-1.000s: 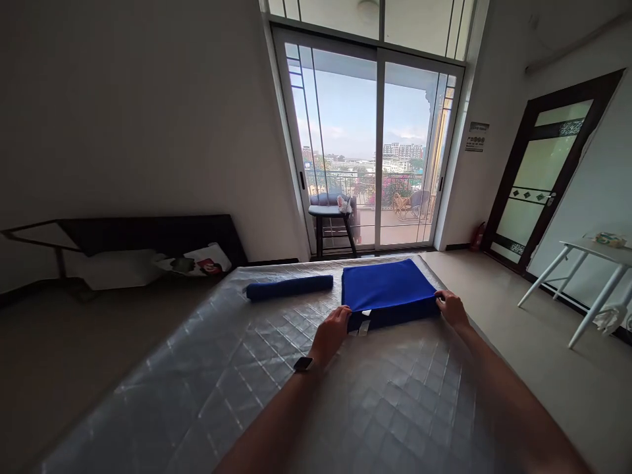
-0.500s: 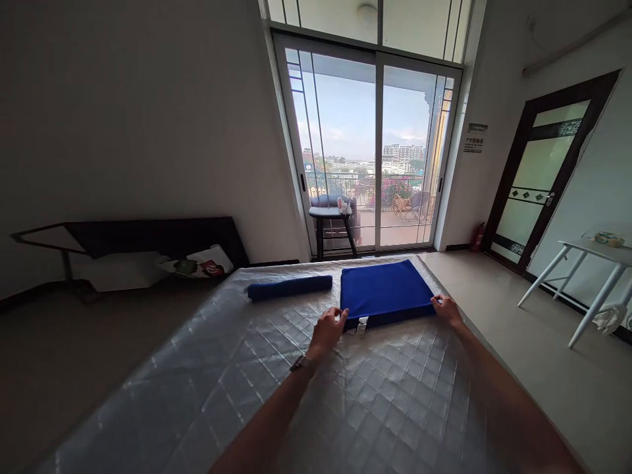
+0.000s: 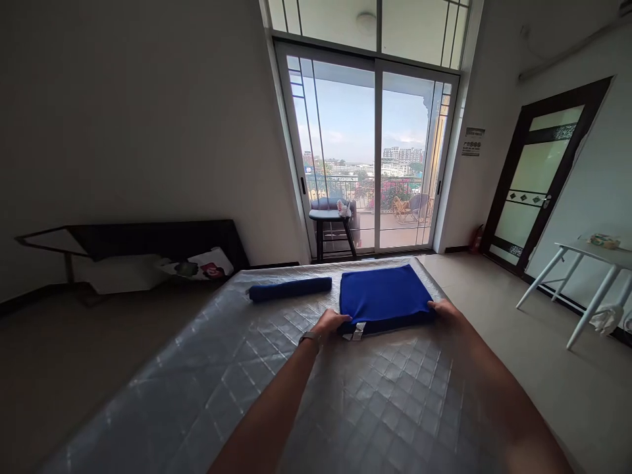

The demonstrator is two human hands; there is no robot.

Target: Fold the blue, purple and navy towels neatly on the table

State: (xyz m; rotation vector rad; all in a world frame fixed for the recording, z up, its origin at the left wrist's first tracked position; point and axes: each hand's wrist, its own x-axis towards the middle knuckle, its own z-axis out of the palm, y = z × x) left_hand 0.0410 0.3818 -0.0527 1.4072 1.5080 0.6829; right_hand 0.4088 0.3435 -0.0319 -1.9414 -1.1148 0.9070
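Note:
A folded blue cloth [image 3: 385,293] lies flat on the silvery quilted surface [image 3: 232,382], with a white tag [image 3: 359,330] at its near left edge. My left hand [image 3: 332,322] grips the near left corner, thumb on top. At the near right corner my right hand [image 3: 444,309] has its fingers closed on the same cloth. Left of it, apart from it, lies a rolled dark blue cloth [image 3: 290,288], which neither hand touches.
Beyond the quilted surface stands a dark stool [image 3: 330,215] before sliding glass doors [image 3: 378,151]. A white table [image 3: 590,250] is at the right. A dark frame [image 3: 158,237] with bags lies along the left wall.
Both hands have changed their hold at the near corners, the left thumb now reaching over the edge. The cloth's near edge has shifted slightly toward me at the left.

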